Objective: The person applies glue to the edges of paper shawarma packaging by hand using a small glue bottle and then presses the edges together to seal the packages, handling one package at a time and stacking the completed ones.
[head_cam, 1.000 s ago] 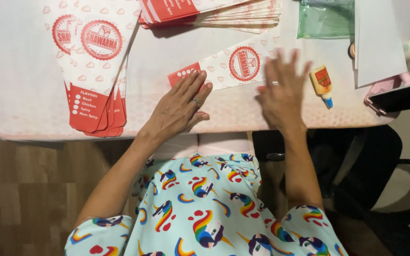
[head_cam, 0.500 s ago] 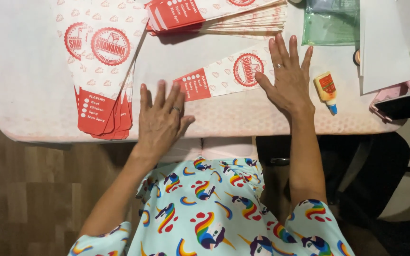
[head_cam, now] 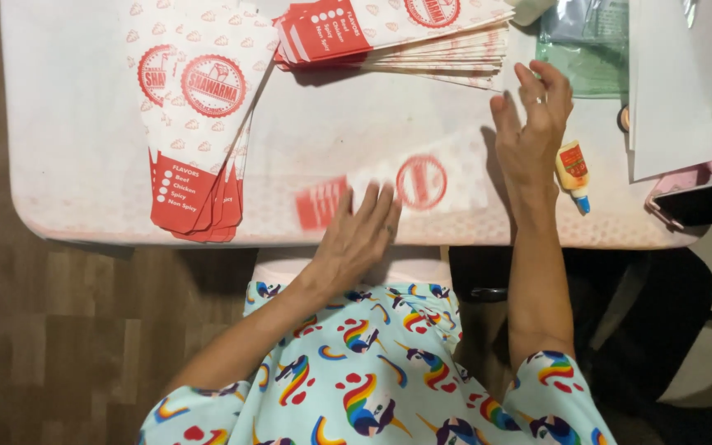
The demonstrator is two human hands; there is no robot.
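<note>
left hand (head_cam: 354, 239) now flat on the blurred paper sleeve (head_cam: 397, 188) near the surface's front edge, sliding it; right hand (head_cam: 533, 132) lifted off, open, holding nothing

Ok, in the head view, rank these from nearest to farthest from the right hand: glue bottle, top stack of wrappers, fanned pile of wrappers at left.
From the right hand:
1. Glue bottle, just beside its right edge.
2. Top stack of wrappers, up and to the left.
3. Fanned pile of wrappers, far across the table at left.
</note>
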